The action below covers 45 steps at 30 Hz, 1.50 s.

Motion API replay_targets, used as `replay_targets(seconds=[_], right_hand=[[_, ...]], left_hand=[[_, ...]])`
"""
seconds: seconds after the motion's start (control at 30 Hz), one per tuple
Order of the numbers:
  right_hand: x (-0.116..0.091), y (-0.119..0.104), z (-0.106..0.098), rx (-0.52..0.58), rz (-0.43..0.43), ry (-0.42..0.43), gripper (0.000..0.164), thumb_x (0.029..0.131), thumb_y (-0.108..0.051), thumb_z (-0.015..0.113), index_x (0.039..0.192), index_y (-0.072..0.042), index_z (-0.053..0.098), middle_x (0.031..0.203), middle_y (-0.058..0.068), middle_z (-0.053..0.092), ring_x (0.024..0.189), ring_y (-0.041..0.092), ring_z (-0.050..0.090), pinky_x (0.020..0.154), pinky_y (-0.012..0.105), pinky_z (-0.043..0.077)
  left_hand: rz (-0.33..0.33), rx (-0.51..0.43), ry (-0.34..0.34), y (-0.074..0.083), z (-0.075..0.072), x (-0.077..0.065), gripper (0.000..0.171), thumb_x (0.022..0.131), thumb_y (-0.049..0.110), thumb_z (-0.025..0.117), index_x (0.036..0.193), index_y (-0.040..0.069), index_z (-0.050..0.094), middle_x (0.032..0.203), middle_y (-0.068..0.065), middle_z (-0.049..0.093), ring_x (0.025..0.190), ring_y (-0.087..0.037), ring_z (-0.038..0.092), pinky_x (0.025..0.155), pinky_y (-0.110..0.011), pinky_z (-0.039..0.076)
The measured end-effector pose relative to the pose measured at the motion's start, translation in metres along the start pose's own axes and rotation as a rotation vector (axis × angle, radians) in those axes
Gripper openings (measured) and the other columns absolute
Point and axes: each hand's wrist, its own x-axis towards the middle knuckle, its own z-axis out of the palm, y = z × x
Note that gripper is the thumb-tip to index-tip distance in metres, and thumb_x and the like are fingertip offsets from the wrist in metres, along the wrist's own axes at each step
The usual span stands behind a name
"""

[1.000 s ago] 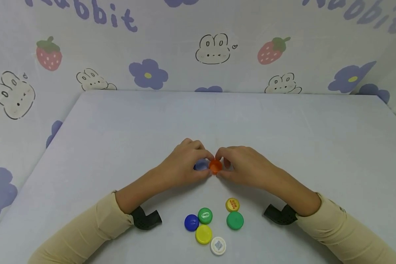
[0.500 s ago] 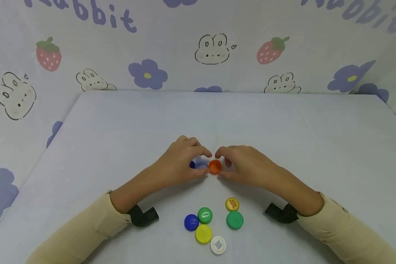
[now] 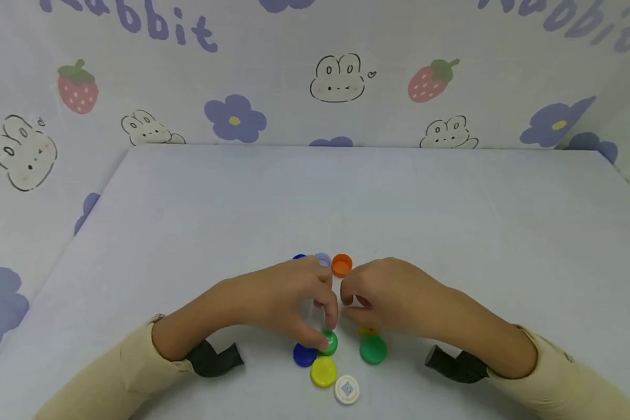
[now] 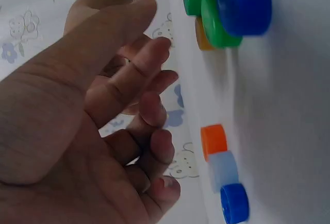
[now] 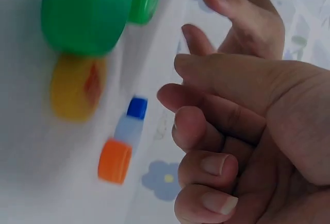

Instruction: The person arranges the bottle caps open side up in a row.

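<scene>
My left hand (image 3: 280, 300), fingers loosely bent, hovers over the table with nothing in it; in the head view its thumb overlaps the green lettered cap (image 3: 329, 343). Facing it, my right hand (image 3: 394, 297) is also off the table and holds nothing, its fingers relaxed, partly covering a yellow cap with red print (image 5: 77, 87). Behind the hands, an orange cap (image 3: 342, 265), a pale translucent cap (image 4: 223, 171) and a blue cap (image 4: 235, 203) stand side by side in a row. The left hand hides part of that row in the head view.
Nearer the front lie a darker green cap (image 3: 373, 349), a second blue cap (image 3: 305, 354), a plain yellow cap (image 3: 324, 371) and a white cap with a printed code (image 3: 347, 389). A patterned cloth (image 3: 283, 70) rises behind the white table (image 3: 189, 198).
Both hands have left the row with the orange cap and come back toward the loose caps at the front. The orange cap stays beside the pale one.
</scene>
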Motion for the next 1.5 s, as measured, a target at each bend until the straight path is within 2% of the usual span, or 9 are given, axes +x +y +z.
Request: replay_targets(seconds=[0.07, 0.3, 0.4, 0.5, 0.63, 0.77, 0.9, 1.17, 1.5], right_hand=[[-0.002, -0.006, 0.003, 0.001, -0.028, -0.031, 0.005, 0.089, -0.014, 0.078, 0.086, -0.014, 0.075, 0.07, -0.014, 0.057, 0.061, 0.001, 0.047, 0.059, 0.021, 0.044], [-0.004, -0.021, 0.02, -0.036, -0.092, -0.115, 0.01, 0.088, -0.025, 0.082, 0.081, -0.019, 0.075, 0.069, -0.017, 0.057, 0.058, -0.003, 0.045, 0.056, 0.019, 0.039], [-0.005, -0.025, 0.027, -0.059, -0.116, -0.111, 0.014, 0.087, -0.028, 0.082, 0.079, -0.021, 0.073, 0.07, -0.018, 0.057, 0.059, -0.003, 0.044, 0.055, 0.019, 0.037], [-0.007, -0.029, 0.032, -0.094, -0.133, -0.088, 0.02, 0.085, -0.03, 0.083, 0.076, -0.023, 0.067, 0.066, -0.018, 0.05, 0.057, -0.002, 0.04, 0.053, 0.018, 0.033], [-0.007, -0.031, 0.039, -0.087, -0.126, -0.094, 0.02, 0.084, -0.033, 0.085, 0.078, -0.024, 0.068, 0.065, -0.019, 0.045, 0.055, -0.001, 0.038, 0.051, 0.018, 0.031], [-0.007, -0.032, 0.043, -0.1, -0.1, -0.105, 0.02, 0.083, -0.034, 0.085, 0.077, -0.023, 0.07, 0.064, -0.019, 0.048, 0.055, -0.001, 0.039, 0.05, 0.019, 0.031], [-0.008, -0.035, 0.045, -0.147, -0.079, -0.096, 0.02, 0.081, -0.037, 0.086, 0.08, -0.023, 0.071, 0.063, -0.018, 0.047, 0.054, 0.0, 0.038, 0.049, 0.019, 0.032], [-0.008, -0.037, 0.048, -0.153, -0.087, -0.094, 0.023, 0.08, -0.041, 0.086, 0.09, -0.023, 0.075, 0.064, -0.018, 0.046, 0.054, -0.001, 0.039, 0.049, 0.018, 0.032], [-0.011, -0.04, 0.056, -0.224, -0.097, 0.004, 0.032, 0.078, -0.045, 0.087, 0.074, -0.025, 0.062, 0.058, -0.018, 0.038, 0.05, -0.001, 0.033, 0.046, 0.018, 0.027]], left_hand=[[-0.001, 0.034, -0.015, 0.005, 0.003, -0.002, 0.015, 0.081, 0.034, 0.087, 0.087, 0.025, 0.077, 0.087, 0.009, 0.057, 0.088, -0.007, 0.048, 0.075, -0.022, 0.043], [-0.134, 0.243, -0.028, 0.028, 0.014, -0.008, 0.027, 0.074, 0.049, 0.089, 0.08, 0.026, 0.076, 0.078, 0.015, 0.053, 0.076, -0.007, 0.042, 0.064, -0.022, 0.036], [-0.151, 0.328, -0.042, 0.034, 0.019, -0.008, 0.03, 0.071, 0.052, 0.089, 0.078, 0.027, 0.074, 0.077, 0.016, 0.05, 0.073, -0.007, 0.039, 0.061, -0.022, 0.033], [-0.15, 0.376, -0.043, 0.036, 0.023, -0.009, 0.033, 0.069, 0.052, 0.09, 0.076, 0.026, 0.071, 0.075, 0.017, 0.047, 0.071, -0.008, 0.038, 0.06, -0.023, 0.032], [-0.163, 0.372, -0.07, 0.036, 0.026, -0.008, 0.034, 0.068, 0.05, 0.092, 0.078, 0.026, 0.07, 0.074, 0.016, 0.046, 0.071, -0.008, 0.039, 0.059, -0.023, 0.032], [-0.177, 0.352, -0.103, 0.036, 0.029, -0.006, 0.035, 0.068, 0.049, 0.094, 0.08, 0.027, 0.07, 0.075, 0.016, 0.046, 0.072, -0.007, 0.04, 0.06, -0.023, 0.033], [-0.159, 0.345, -0.093, 0.036, 0.03, -0.006, 0.036, 0.066, 0.048, 0.095, 0.078, 0.026, 0.069, 0.073, 0.017, 0.046, 0.071, -0.007, 0.039, 0.059, -0.022, 0.033], [-0.142, 0.332, -0.083, 0.035, 0.03, -0.005, 0.036, 0.066, 0.048, 0.095, 0.075, 0.025, 0.069, 0.071, 0.018, 0.046, 0.068, -0.007, 0.039, 0.059, -0.022, 0.033], [-0.136, 0.309, -0.075, 0.034, 0.032, -0.005, 0.037, 0.066, 0.046, 0.095, 0.071, 0.024, 0.066, 0.068, 0.017, 0.046, 0.067, -0.006, 0.04, 0.059, -0.021, 0.034]])
